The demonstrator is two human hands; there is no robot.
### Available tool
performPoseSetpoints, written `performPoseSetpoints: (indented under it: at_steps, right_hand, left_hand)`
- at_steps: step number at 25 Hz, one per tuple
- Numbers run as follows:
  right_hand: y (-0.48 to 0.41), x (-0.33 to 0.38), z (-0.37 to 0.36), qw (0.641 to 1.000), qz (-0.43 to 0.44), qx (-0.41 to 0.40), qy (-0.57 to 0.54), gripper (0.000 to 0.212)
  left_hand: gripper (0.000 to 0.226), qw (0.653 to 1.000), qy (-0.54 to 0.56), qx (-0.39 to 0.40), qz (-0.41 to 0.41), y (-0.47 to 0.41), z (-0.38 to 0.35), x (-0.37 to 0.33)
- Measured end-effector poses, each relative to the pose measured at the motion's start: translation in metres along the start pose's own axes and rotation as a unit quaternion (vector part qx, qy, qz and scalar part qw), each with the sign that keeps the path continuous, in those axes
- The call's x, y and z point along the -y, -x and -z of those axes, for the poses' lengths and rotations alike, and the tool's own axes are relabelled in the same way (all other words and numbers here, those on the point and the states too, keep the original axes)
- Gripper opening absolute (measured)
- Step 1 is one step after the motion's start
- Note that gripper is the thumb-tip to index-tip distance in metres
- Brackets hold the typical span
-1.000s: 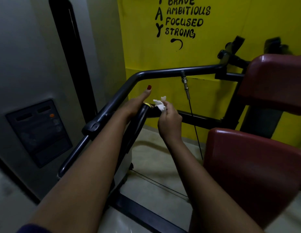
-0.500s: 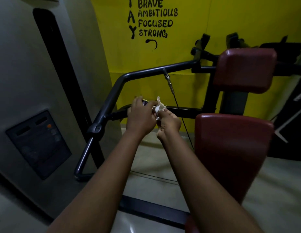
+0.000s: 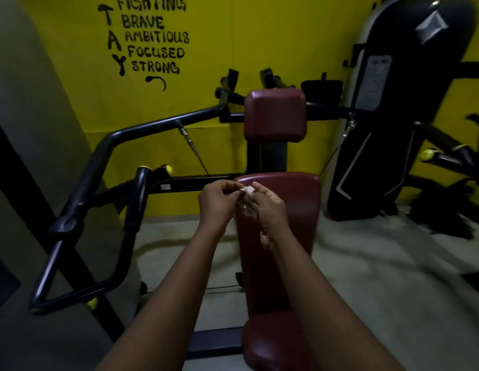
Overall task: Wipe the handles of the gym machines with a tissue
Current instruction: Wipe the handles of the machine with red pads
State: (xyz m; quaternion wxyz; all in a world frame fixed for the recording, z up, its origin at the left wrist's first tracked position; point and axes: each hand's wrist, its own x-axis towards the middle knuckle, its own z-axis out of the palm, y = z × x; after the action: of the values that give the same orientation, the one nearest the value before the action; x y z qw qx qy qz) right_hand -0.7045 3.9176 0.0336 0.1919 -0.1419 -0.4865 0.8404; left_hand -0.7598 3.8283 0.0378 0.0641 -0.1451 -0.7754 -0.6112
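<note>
Left hand: the left hand [image 3: 216, 203] curls its fingers [image 3: 227, 186], the tips pinching the top of a crumpled white paper tissue [image 3: 250, 207].
Right hand: the right hand [image 3: 271, 211] grips the same tissue with bent fingers [image 3: 259, 189].
Handle: the black tubular machine handle with a yellow end cap [image 3: 138, 199] stands well left of the fingers, untouched.
Behind: a maroon padded seat [image 3: 299, 199] just beyond the fingers, and a yellow painted wall [image 3: 273, 36] farther back.

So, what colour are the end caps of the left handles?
The end caps are yellow; the head view shows them best.
</note>
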Motion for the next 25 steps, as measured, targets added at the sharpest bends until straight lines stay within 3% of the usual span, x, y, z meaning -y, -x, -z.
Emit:
performPoseSetpoints:
  at_steps: [5, 14, 20, 25]
  right_hand:
    - [0.031, 0.046, 0.098, 0.989, 0.071, -0.042, 0.126, 0.039]
    - [0.088, 0.139, 0.270, 0.974, 0.135, -0.090, 0.160, 0.042]
    - [0.094, 0.181, 0.326, 0.980, 0.132, -0.090, 0.118, 0.043]
    - [0.057, 0.207, 0.347, 0.976, 0.157, -0.080, 0.128, 0.056]
  left_hand:
    - [0.011, 0.999, 0.038, 0.032, 0.005, 0.043, -0.092, -0.029]
    - [0.015, 0.967, 0.210, 0.119, 0.084, 0.153, -0.250, -0.094]
    - [0.006, 0.960, 0.236, 0.123, 0.082, 0.182, -0.305, -0.128]
    - [0.015, 0.955, 0.263, 0.122, 0.067, 0.155, -0.345, -0.145]
